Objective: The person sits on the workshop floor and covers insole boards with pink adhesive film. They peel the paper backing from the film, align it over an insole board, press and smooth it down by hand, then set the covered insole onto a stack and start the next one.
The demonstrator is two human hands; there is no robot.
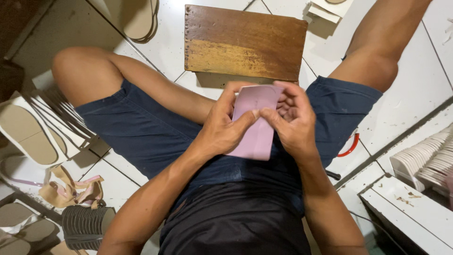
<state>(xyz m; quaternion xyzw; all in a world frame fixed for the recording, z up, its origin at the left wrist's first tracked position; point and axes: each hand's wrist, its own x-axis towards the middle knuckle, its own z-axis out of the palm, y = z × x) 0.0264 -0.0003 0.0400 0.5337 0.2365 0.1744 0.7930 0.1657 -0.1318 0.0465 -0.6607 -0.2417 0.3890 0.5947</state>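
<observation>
Over your lap, your left hand and right hand both pinch a pink sheet. Your left thumb lies across its front, and your right fingers curl round its right edge. The sheet stands up in front of your blue shorts. Just past your hands sits a brown wooden board on the white floor. Tan shoe soles lie by your left knee. White soles are stacked far to your right.

No packages, labels, signs or screens visible
</observation>
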